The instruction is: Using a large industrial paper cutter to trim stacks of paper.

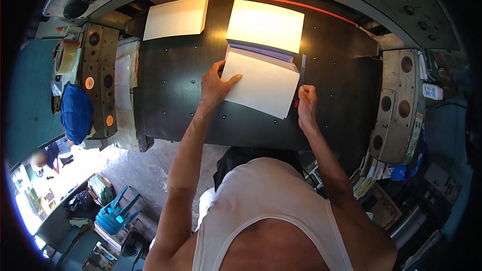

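On the dark machine table, a white paper stack [261, 83] lies slightly turned in front of me. My left hand [217, 84] grips its left edge, the thumb on top and the fingers partly hidden at the side. Close to the stack's right edge, my right hand [307, 101] is closed around a knife, whose thin grey blade [303, 65] points away from me. A bit of red shows by the fingers; most of the handle is hidden. Just beyond the first stack is another pale stack [266, 25], brightly lit, with a purplish layer [261, 51] between the two.
A further paper stack [175, 17] rests at the far left of the table. Metal side blocks with round buttons [100, 80] flank it, matched at right [399, 105]. A red light line [281, 1] crosses the back. A blue bag [77, 114] and tape roll [66, 56] sit at left.
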Tool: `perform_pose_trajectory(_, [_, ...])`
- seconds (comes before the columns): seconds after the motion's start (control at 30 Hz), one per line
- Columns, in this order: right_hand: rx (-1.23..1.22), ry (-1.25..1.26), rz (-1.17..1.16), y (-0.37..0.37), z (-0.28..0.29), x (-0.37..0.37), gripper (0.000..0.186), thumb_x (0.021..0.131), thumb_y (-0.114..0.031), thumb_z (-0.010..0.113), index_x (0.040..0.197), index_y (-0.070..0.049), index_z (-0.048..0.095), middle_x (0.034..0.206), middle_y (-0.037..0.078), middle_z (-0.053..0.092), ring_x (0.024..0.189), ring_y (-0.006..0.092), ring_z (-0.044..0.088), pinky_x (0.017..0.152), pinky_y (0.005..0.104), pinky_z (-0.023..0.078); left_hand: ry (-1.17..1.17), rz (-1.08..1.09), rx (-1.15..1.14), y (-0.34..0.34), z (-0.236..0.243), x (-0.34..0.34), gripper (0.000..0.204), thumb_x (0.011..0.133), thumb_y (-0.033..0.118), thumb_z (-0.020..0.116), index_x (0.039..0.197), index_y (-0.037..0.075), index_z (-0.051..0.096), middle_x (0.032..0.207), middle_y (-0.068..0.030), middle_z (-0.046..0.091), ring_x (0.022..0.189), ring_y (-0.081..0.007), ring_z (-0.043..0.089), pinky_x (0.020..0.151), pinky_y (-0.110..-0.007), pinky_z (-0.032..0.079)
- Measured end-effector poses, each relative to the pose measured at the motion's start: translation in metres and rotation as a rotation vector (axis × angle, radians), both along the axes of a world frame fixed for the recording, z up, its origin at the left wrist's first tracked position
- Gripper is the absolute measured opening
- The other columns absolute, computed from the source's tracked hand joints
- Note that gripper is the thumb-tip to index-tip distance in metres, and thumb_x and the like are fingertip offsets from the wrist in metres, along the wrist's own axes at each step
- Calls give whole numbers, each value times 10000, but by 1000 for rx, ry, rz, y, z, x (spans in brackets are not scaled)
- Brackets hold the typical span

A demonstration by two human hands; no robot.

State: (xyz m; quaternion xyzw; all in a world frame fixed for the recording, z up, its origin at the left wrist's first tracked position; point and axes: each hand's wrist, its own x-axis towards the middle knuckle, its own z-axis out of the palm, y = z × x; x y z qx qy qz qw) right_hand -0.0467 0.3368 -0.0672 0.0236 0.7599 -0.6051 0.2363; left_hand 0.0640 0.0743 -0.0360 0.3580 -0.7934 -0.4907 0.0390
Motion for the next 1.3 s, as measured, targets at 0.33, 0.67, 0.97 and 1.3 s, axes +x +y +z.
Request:
perform_pose_trajectory(0.33, [20, -5, 2, 6, -9, -4, 206, 1044, -198, 477, 1099, -7, 531, 829, -4, 525, 666, 59, 448, 615, 252, 425, 0, 41, 36, 6, 2, 3, 647, 753, 311, 831, 1259, -6, 584, 1092, -171, 710, 1014, -275, 694, 917, -377, 536])
perform_pose_trajectory(0.67, [347, 1110, 571, -35, 66, -55, 111, 906, -24, 614, 1010, -34, 578, 894, 141, 634, 786, 339, 661, 688, 404, 533, 56, -180, -464, -4, 8, -11, 757, 802, 378, 795, 1421, 75, 483, 1455, -209, 449, 1252, -365, 520, 1053, -445, 429])
perform_pose_trajectory(0.97, [292, 1217, 794, -99, 36, -95, 111, 883, -56, 647, 967, -24, 581, 900, 132, 635, 808, 313, 659, 669, 396, 549, 34, -147, -173, -5, -4, -17, 722, 822, 346, 769, 1440, 132, 464, 1339, -199, 578, 1219, -392, 527, 1071, -455, 394])
perform_pose_trajectory(1.3, [453, 1443, 1003, -103, 33, -93, 43, 877, -48, 584, 913, -31, 570, 857, 89, 583, 789, 215, 662, 650, 328, 579, 38, -87, -189, 3, -6, -18, 782, 797, 290, 788, 1465, 124, 416, 1247, -174, 648, 1145, -383, 582, 1033, -455, 432])
